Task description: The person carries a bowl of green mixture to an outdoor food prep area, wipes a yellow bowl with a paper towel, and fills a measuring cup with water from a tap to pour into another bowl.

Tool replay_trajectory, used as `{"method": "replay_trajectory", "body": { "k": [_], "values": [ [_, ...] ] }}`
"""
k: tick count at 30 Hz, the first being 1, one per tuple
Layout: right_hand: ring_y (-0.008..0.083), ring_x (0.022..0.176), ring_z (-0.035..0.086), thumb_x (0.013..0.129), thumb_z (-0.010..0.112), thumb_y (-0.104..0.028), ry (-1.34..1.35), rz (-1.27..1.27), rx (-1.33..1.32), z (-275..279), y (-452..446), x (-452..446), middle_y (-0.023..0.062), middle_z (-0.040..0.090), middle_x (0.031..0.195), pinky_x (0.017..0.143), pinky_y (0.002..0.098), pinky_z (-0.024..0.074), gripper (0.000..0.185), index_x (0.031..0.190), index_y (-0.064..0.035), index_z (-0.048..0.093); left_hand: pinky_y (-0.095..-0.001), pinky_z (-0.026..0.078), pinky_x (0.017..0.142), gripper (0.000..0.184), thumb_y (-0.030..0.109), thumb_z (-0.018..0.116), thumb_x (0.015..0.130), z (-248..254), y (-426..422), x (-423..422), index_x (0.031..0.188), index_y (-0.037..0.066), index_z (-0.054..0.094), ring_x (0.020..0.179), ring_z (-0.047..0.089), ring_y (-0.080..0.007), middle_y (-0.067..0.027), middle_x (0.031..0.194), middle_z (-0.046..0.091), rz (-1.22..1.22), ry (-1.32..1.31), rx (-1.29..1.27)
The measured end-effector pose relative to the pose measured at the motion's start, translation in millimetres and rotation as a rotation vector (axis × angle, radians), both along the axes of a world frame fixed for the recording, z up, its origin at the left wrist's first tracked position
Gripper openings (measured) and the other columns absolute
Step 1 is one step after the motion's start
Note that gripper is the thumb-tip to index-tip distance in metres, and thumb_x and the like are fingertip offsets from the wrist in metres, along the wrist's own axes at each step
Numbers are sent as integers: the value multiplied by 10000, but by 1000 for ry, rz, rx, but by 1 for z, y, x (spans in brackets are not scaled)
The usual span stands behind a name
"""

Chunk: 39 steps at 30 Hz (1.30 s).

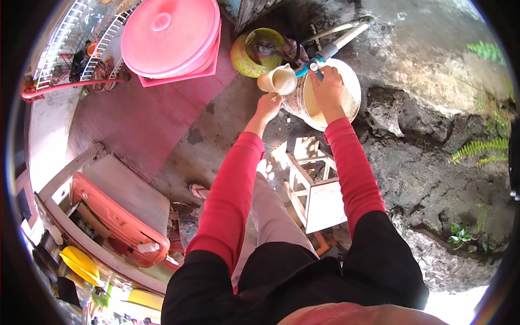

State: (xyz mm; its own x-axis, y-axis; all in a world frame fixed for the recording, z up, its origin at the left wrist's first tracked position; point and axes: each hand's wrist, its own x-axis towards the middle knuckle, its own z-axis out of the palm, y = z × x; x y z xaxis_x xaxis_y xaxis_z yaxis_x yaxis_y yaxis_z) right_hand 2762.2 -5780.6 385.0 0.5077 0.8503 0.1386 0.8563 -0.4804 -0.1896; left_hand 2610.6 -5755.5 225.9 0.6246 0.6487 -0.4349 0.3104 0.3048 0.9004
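My left hand [268, 106] is closed on a cream-coloured pitcher [267, 82], its mouth tilted toward the blue tap [301, 71]. The tap sits at the end of a grey pipe [342, 40] coming from the upper right. On the tap's blue handle my right hand [328, 88] rests with its fingers closed round it; part of the grip is hidden. Below both hands stands a large whitish bucket [355, 89]. Whether water runs from the tap I cannot tell.
A yellow-green tub [238, 60] stands left of the tap. Further left is a pink lidded container [179, 32]. A small wooden stool [325, 203] is near my legs. Rough rock [401, 114] lines the right side, and a low bench [127, 179] the left.
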Motion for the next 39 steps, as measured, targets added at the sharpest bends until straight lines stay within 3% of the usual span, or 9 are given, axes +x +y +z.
{"method": "replay_trajectory", "body": {
  "k": [2, 4, 6, 7, 10, 11, 21, 30, 39],
  "values": [
    [319, 763, 554, 766, 617, -350, -20, 5, -13, -2, 3, 7, 141, 554, 838, 657, 399, 445, 341, 836, -23, 552, -375, 448, 760, 281, 260, 502, 816, 17, 0, 11, 873, 13, 624, 873, 589, -297, -171, 891, 622, -25, 106, -3],
    [326, 688, 574, 752, 629, -382, 2, 16, 1, -2, 6, 10, 139, 578, 751, 620, 400, 447, 374, 843, -36, 518, -376, 451, 760, 271, 255, 501, 818, 20, -2, 19, 867, 21, 630, 866, 590, -300, -165, 890, 624, -17, 123, -5],
    [335, 688, 584, 754, 629, -371, 44, -4, -4, 0, 9, 7, 142, 585, 775, 619, 409, 455, 381, 880, -40, 485, -310, 461, 690, 292, 262, 479, 840, 14, -7, 27, 909, 21, 630, 733, 610, -197, -124, 826, 642, 26, 50, 55],
    [344, 688, 594, 756, 629, -359, 84, -35, -1, 0, 10, 4, 146, 591, 799, 619, 417, 463, 394, 917, -45, 453, -336, 457, 715, 292, 272, 482, 839, 16, -8, 29, 910, 35, 636, 783, 612, -251, -134, 863, 641, 23, 73, 123],
    [358, 675, 603, 783, 599, -358, 134, -104, -77, -4, 15, 0, 169, 604, 788, 604, 427, 460, 402, 961, -53, 406, -353, 452, 733, 288, 281, 489, 838, 23, -11, 33, 900, 44, 640, 814, 605, -280, -149, 861, 634, 60, 68, 102],
    [370, 633, 594, 802, 571, -351, 162, -124, -68, -5, 17, -2, 170, 596, 708, 593, 431, 458, 375, 959, -54, 406, -356, 455, 728, 284, 280, 499, 836, 26, -9, 34, 902, 40, 635, 810, 607, -277, -157, 858, 631, 28, 98, 84],
    [365, 633, 595, 794, 571, -347, 228, -229, -12, -19, 27, -6, 174, 592, 669, 600, 429, 458, 373, 960, -53, 414, -362, 470, 721, 278, 268, 508, 838, 25, -16, 41, 947, 35, 612, 821, 617, -280, -171, 860, 629, 83, 66, 60],
    [295, 595, 603, 754, 608, -405, 262, -323, -59, -10, 25, -7, 95, 581, 580, 621, 385, 461, 463, 991, -50, 429, -355, 488, 713, 263, 218, 529, 835, 38, -15, 37, 999, 23, 591, 819, 628, -281, -192, 860, 627, 166, -21, -13],
    [230, 548, 574, 696, 675, -361, 250, -274, -46, -7, 21, -14, 47, 543, 561, 584, 344, 452, 511, 1015, -43, 432, -362, 483, 709, 262, 223, 504, 847, 33, -14, 35, 1000, 25, 583, 834, 621, -294, -191, 877, 623, 149, -7, -9]
  ]
}}
